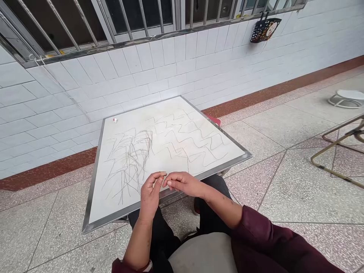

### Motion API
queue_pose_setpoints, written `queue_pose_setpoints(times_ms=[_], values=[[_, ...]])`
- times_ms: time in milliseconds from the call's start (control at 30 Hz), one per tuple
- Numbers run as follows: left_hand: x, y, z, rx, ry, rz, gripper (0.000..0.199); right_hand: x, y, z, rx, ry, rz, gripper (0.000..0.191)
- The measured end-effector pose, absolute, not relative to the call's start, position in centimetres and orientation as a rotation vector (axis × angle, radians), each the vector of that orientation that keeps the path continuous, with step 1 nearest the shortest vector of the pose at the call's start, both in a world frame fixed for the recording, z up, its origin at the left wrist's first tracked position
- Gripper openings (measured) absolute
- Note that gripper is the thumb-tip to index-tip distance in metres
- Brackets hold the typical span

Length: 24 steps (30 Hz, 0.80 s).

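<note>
My left hand (150, 195) is raised over the near edge of the white table (167, 110), its thumb and index finger pinched together. The tip of that index finger has a tan covering. Close against it, my right hand (183, 184) has its fingers curled and thumb pressed to them. Whatever is between the fingertips is too thin or hidden to make out. Beyond the hands, thin dark wire-like strands (136, 151) lie in a tangled pile on the left. More bent strands (196, 131) spread in zigzag rows on the right.
A small white-and-red item (115, 120) sits at the table's far left corner. The metal-edged table stands by a white tiled wall (136, 76) below barred windows. A dark patterned bag (264, 29) hangs there. On the right are a folding metal frame (335, 151) and white stool (348, 94).
</note>
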<state>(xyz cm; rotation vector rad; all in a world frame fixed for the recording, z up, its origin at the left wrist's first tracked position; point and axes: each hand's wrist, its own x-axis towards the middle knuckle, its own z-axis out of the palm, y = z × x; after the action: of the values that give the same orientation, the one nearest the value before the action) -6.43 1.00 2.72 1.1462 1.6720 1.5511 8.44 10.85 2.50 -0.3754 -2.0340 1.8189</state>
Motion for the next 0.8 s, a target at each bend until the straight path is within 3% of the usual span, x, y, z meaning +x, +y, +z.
queue_pose_setpoints(times_ms=[167, 567, 800], values=[[-5.9, 0.1, 2.7, 1.015, 1.651, 1.634, 0.027, 8.6, 10.2, 2.8, -0.440, -2.026, 1.735, 0.027], [-5.1, -1.9, 4.6, 0.959, 1.694, 1.600, 0.034, 8.0, 8.6, 2.2, -0.478, -1.782, 1.906, 0.023], [-4.1, -2.4, 5.5, 0.948, 1.797, 1.497, 0.041, 7.6, 6.8, 2.7, -0.740, -1.882, 1.556, 0.011]])
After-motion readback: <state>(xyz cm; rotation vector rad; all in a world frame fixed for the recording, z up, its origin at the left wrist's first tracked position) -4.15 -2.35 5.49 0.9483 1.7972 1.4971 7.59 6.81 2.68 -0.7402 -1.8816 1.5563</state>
